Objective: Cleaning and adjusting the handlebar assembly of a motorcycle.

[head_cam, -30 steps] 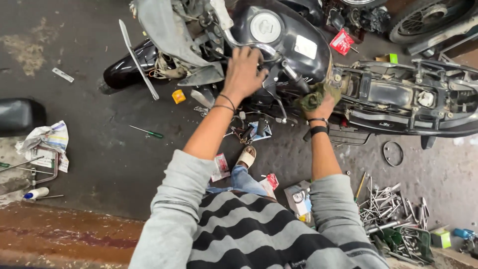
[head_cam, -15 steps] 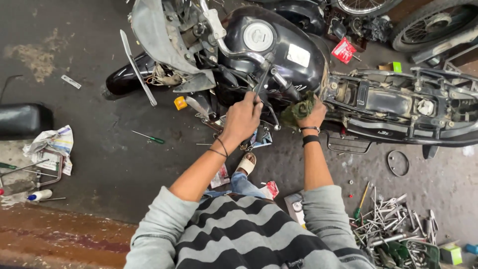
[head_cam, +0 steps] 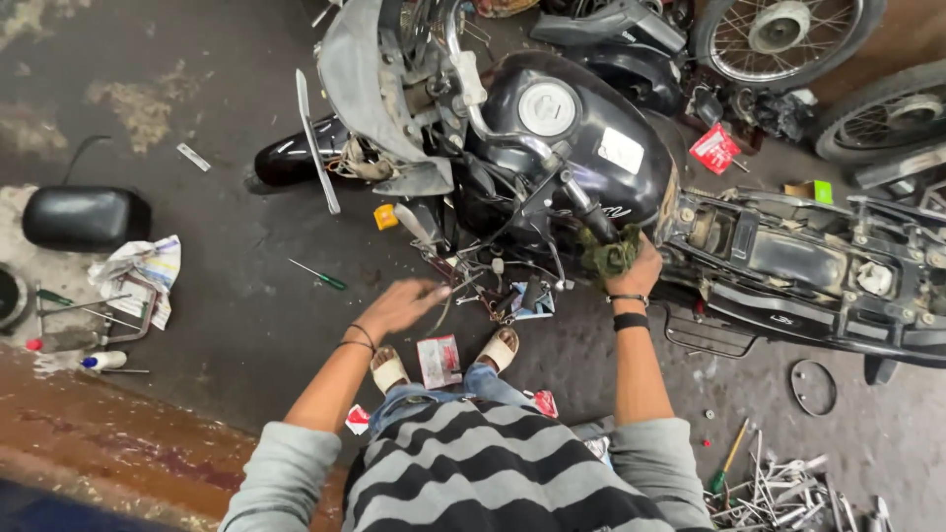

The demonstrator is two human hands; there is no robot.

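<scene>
Fingers of the left hand [head_cam: 402,303], loosely spread, are dropping from the tank [head_cam: 581,138] toward low-centre engine parts, while the right hand [head_cam: 639,271] keeps gripping a green rag [head_cam: 609,256].

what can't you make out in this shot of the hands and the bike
Head view, the only one:
- Left hand: motion-blurred, so whether its fingers hold the thin tool near them is unclear.
- Right hand: presses a green rag to the motorcycle; the rag hides what lies under it.
- Tool pile: cut off by the bottom edge.
- Rear wheels: cut off by the top edge.
</scene>
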